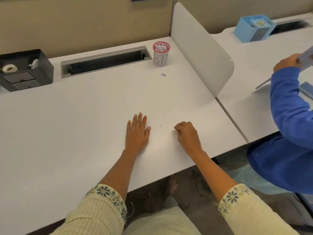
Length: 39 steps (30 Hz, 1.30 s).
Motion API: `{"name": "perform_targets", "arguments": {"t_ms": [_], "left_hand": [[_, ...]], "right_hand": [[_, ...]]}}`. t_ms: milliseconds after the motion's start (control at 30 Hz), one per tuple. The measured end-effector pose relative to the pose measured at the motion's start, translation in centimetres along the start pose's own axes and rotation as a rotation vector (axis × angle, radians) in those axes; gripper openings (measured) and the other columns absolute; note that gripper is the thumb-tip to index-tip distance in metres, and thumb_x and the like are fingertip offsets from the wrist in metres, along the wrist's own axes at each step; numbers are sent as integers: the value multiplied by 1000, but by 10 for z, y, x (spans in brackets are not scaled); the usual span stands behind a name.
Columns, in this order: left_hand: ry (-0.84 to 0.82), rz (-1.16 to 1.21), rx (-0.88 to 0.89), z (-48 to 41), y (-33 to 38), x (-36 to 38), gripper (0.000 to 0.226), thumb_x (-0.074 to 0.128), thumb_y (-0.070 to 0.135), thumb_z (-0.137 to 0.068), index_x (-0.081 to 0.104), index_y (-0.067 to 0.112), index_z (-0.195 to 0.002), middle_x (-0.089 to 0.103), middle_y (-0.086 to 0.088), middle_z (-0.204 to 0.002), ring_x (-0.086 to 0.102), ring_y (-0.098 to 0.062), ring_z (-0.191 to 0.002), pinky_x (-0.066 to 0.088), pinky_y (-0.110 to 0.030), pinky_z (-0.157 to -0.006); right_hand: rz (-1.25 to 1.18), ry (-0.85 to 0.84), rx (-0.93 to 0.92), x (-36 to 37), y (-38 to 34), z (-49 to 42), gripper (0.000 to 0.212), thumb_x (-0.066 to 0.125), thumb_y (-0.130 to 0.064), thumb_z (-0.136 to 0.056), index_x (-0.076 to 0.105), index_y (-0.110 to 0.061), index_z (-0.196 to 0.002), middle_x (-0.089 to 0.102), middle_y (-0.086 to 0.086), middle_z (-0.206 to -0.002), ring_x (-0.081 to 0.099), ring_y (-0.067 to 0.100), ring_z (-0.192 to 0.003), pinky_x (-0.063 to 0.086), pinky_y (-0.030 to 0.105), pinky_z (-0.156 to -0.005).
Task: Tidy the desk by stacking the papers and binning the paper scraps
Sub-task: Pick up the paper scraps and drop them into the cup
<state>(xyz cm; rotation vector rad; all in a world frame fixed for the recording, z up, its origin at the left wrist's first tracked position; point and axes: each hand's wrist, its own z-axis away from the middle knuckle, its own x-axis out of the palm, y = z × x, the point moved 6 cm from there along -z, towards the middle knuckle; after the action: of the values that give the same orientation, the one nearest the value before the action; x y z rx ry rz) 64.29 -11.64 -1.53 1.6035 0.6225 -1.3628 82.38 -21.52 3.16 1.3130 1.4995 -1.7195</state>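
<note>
Binning looks nearly done: the bin [161,55], a cup at the back of the bench [67,124], is holding white scraps, while tiny specks [161,125] are lying between the hands and another scrap [163,75] is sitting just in front of the bin. The left hand [138,133] is resting flat with straight fingers, holding nothing; the right hand [186,134] is lying with fingers curled under, and I cannot tell whether it is pinching anything. Clearing those bits is likely calling for a fine fingertip pinch.
</note>
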Motion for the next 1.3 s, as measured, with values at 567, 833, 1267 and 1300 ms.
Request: {"name": "perform_targets", "arguments": {"t_ms": [567,833,1267,1300], "left_hand": [[-3,28,27,2,-1,-1,55,24,39,-104,14,20,-155,3,1,-163,-4,-15,-150,-2,-40,-122],[22,28,39,2,-2,-1,55,26,40,-104,16,20,-155,6,1,-163,-2,-15,-150,-1,-39,-122],[23,17,27,2,-1,-2,55,25,39,-104,15,20,-155,5,1,-163,-3,-15,-150,-3,-38,-122],[25,25,26,2,-1,-2,55,25,39,-104,16,20,-154,5,1,-163,-2,-15,-150,-3,-38,-122]], "right_hand": [[12,-107,183,43,-17,35,76,36,14,-90,8,-15,-155,-8,5,-162,-14,23,-149,25,27,-113],[2,-182,68,58,-51,4,80,37,17,-88,8,-16,-155,-8,9,-162,-15,25,-148,10,31,-119],[310,-282,-269,50,-45,2,56,43,9,-92,34,-1,-146,31,11,-155,27,24,-143,55,37,-81],[323,-268,-288,48,-43,1,51,43,8,-92,40,0,-142,37,12,-151,33,25,-139,56,39,-78]]}}
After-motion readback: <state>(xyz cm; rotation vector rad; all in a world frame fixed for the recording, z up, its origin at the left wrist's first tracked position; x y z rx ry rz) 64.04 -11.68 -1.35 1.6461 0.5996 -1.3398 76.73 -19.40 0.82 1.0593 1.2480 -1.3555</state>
